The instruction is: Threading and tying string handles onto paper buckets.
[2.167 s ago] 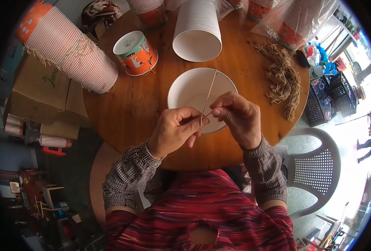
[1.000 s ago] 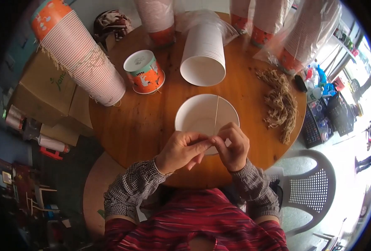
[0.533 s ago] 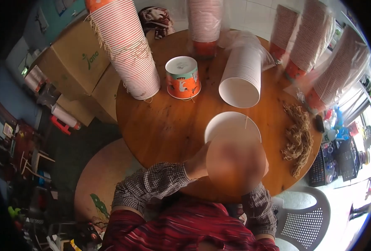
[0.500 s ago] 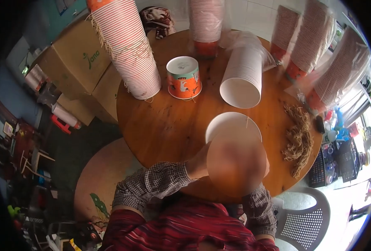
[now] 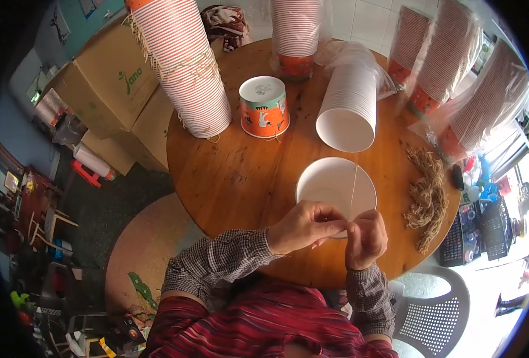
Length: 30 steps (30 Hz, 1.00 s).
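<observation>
A white paper tub [image 5: 321,185] stands mouth up on the round wooden table in front of me. A thin twine string [image 5: 353,191] runs from the tub's far rim across its opening to my fingers. My left hand [image 5: 309,227] pinches the string over the near rim, fingertips closed. Against it, my right hand [image 5: 367,240] is also closed on the string, thumb and fingers pressed together. The string's end is hidden in the fingers. To the right lies a bundle of loose twine [image 5: 427,200].
An upside-down orange tub [image 5: 264,122] and a tall tub stack [image 5: 196,89] stand at the left. A white tub stack [image 5: 348,107] lies beyond my tub. Bagged stacks [image 5: 446,65] stand along the right edge. Cardboard boxes [image 5: 106,83] are left of the table [image 5: 234,179].
A blurred patch over the hands is gone, and both hands now show pinching the string. The string now stretches visibly across the tub. The whole view has shifted slightly.
</observation>
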Each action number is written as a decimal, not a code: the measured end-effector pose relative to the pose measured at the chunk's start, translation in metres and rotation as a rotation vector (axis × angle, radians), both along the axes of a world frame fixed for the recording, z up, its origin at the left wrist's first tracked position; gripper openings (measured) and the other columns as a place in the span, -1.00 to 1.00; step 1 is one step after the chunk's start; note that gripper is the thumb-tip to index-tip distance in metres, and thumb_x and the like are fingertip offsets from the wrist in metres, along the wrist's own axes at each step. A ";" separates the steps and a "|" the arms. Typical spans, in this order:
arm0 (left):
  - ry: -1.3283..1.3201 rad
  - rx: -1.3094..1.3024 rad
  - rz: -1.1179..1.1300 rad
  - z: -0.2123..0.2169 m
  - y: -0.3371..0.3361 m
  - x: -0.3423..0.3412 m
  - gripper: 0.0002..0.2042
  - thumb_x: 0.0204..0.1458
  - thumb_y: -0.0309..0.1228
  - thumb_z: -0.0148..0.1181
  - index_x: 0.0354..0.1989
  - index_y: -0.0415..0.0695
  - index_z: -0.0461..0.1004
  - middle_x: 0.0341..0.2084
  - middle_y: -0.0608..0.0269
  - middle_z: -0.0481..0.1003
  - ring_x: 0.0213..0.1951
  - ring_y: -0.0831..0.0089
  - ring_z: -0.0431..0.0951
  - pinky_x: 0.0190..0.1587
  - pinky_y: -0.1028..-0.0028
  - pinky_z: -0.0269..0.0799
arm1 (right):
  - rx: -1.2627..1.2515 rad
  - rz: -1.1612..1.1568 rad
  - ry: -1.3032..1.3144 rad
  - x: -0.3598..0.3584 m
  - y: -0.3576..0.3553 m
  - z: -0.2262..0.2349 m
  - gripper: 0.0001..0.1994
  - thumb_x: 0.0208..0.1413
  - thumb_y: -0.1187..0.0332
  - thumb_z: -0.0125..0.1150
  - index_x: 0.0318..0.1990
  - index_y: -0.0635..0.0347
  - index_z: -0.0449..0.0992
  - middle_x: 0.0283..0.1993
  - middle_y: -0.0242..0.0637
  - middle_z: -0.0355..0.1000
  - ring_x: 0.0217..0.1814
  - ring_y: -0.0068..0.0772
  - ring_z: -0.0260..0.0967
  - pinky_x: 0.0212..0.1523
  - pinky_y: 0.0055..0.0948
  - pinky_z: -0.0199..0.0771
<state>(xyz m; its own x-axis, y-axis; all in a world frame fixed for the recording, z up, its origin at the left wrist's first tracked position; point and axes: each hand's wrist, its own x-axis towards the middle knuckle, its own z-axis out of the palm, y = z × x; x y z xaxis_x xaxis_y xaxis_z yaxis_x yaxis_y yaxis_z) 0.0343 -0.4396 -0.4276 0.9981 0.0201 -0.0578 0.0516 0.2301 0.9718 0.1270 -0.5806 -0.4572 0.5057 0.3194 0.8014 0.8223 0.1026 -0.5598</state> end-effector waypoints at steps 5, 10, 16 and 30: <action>0.031 -0.027 -0.005 -0.003 -0.001 -0.001 -0.84 0.18 -0.38 0.13 -0.20 -0.23 0.49 -0.51 0.41 0.46 -0.54 0.74 0.38 -0.52 0.70 0.30 | -0.020 -0.039 -0.024 -0.001 0.000 0.001 -0.80 -0.13 0.53 0.37 -0.49 0.26 0.39 -0.53 -0.23 0.32 -0.52 -0.33 0.30 -0.53 -0.46 0.28; -0.121 0.102 0.059 -0.001 -0.005 -0.002 -0.81 0.16 -0.43 0.16 -0.15 -0.29 0.48 -0.26 0.26 0.54 -0.17 0.61 0.51 -0.10 0.59 0.46 | -0.064 -0.080 -0.057 0.000 -0.002 0.000 -0.82 -0.18 0.58 0.34 -0.51 0.24 0.39 -0.54 -0.24 0.32 -0.54 -0.31 0.31 -0.54 -0.46 0.27; -0.146 0.120 0.077 -0.008 -0.006 -0.001 -0.80 0.15 -0.44 0.17 -0.12 -0.29 0.49 -0.25 0.24 0.55 -0.18 0.58 0.53 -0.09 0.58 0.48 | -0.078 -0.102 -0.146 0.001 -0.003 0.002 -0.81 -0.20 0.57 0.35 -0.52 0.22 0.40 -0.56 -0.26 0.32 -0.56 -0.29 0.30 -0.56 -0.43 0.27; -0.137 0.123 0.188 -0.007 -0.007 0.002 -0.87 0.17 -0.43 0.12 -0.21 -0.23 0.49 -0.41 0.44 0.49 -0.38 0.75 0.43 -0.35 0.70 0.36 | -0.024 0.093 0.175 -0.005 -0.005 0.008 -0.81 -0.11 0.43 0.38 -0.41 0.29 0.48 -0.50 -0.25 0.36 -0.46 -0.33 0.38 -0.44 -0.47 0.35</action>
